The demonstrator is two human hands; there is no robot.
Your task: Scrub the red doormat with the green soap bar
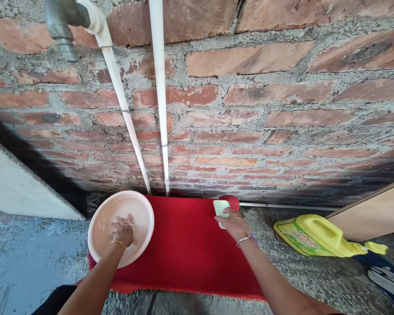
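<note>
A pale pink basin (149,214) holding water rests on the left end of a red cloth-covered surface (184,245). My left hand (123,229) reaches down into the basin, fingers spread and partly under the water, with nothing visible in it. Over at the right far corner of the red cloth, my right hand (234,223) grips a pale green, rounded rectangular block (220,207) between thumb and fingers. The block is at or just above the cloth; I cannot tell whether it touches. A knitted-looking red edge (231,202) shows behind it.
A yellow detergent jug (315,236) lies on its side at right, near a shoe (385,280). Behind stands a brick wall (249,61) with white pipes (159,87) and a grey tap (64,30). Boards border the left (19,183) and right (374,214).
</note>
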